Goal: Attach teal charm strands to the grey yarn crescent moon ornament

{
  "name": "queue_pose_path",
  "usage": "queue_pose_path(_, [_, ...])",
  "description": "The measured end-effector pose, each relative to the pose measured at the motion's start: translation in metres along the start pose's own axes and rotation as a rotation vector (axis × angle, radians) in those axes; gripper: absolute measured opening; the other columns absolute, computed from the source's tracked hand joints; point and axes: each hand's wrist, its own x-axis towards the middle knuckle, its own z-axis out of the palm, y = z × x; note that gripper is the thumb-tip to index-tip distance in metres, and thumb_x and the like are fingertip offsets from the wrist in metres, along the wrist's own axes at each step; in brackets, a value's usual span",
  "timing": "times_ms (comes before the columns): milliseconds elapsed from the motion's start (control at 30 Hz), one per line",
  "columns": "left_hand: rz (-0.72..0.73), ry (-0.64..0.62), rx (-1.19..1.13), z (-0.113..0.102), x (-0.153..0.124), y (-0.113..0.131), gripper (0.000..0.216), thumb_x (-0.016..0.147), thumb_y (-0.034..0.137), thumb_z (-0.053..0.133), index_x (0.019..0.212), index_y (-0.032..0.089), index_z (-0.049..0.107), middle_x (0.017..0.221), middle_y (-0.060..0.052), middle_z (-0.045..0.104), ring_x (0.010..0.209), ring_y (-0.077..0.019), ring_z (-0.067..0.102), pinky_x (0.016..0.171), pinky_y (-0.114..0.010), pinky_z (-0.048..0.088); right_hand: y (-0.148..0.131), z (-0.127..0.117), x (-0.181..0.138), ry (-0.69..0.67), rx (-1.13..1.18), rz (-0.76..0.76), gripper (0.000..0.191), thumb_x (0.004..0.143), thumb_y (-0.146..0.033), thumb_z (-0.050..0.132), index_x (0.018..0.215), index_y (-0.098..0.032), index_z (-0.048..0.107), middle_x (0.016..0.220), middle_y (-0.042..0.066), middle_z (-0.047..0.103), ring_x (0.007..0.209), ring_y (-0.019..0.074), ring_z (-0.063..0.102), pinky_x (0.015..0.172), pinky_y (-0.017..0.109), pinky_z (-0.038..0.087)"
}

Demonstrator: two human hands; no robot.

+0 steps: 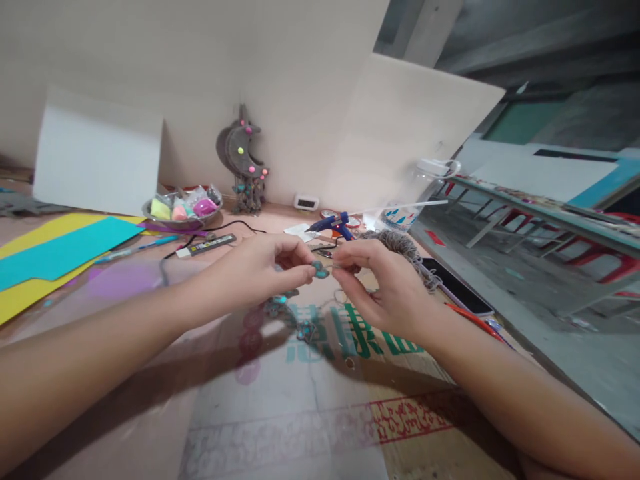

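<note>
The table [145,433] spreads before me, a clear plastic sheet [280,437] over its near part. A white panel [100,153] stands upright at the far left. Nearer, a turquoise sheet [75,250] lies on a yellow sheet [17,307]. At the back, a grey crescent-moon ornament [239,157] stands against the wall, dotted with coloured balls, with a bowl [185,225] of bright packets to its left.

I hold both hands up over the middle, near each other. My left hand [270,270] has its thumb and index finger pinched together; my right hand [383,280] has its thumb and index finger nearly meeting on what looks like a thin strand, too fine to follow. Beyond my right hand are a heap of grey yarn [405,250], a dark-screened phone [457,287] and a blue glue gun [334,224].

Smallest are 2 grey-and-turquoise pieces: 1 lies on the plastic below my hands [306,330], and the teal piece [321,270] sits in my left fingertips, just beside my right ones.
</note>
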Motion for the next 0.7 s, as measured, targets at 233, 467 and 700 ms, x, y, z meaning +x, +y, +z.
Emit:
queue_pose_path(233, [-0.044,-0.008,-0.151,0.008,0.004,-0.007,0.022,0.083,0.038,0.059,0.091,0.018,0.064,0.085,-0.001,0.069,0.076,-0.0133,0.062,0.065,-0.023,0.045,0.001,0.004,-0.002,0.009,0.077,0.098,0.025,0.086,-0.020,0.059,0.108,-0.023,0.048,0.088,0.000,0.065,0.077,0.0120,0.066,0.063,0.022,0.048])
queue_pose_path(467, [-0.023,0.048,-0.117,0.014,0.003,-0.010,0.025,0.082,0.040,0.060,0.096,0.021,0.067,0.086,0.000,0.068,0.076,-0.0130,0.059,0.064,-0.023,0.044,0.001,0.006,-0.002,0.010,0.039,0.072,0.022,0.087,-0.020,0.058,0.107,-0.023,0.048,0.090,-0.001,0.066,0.079,0.0105,0.067,0.063,0.020,0.048])
queue_pose_path(700, [0.041,0.091,-0.069,0.018,0.001,-0.008,0.020,0.086,0.034,0.054,0.087,0.018,0.066,0.080,0.001,0.066,0.073,-0.0117,0.057,0.064,-0.022,0.043,0.001,0.007,-0.002,-0.020,0.043,0.055,0.022,0.087,-0.021,0.060,0.107,-0.022,0.050,0.090,-0.001,0.066,0.077,0.0088,0.066,0.064,0.019,0.048])
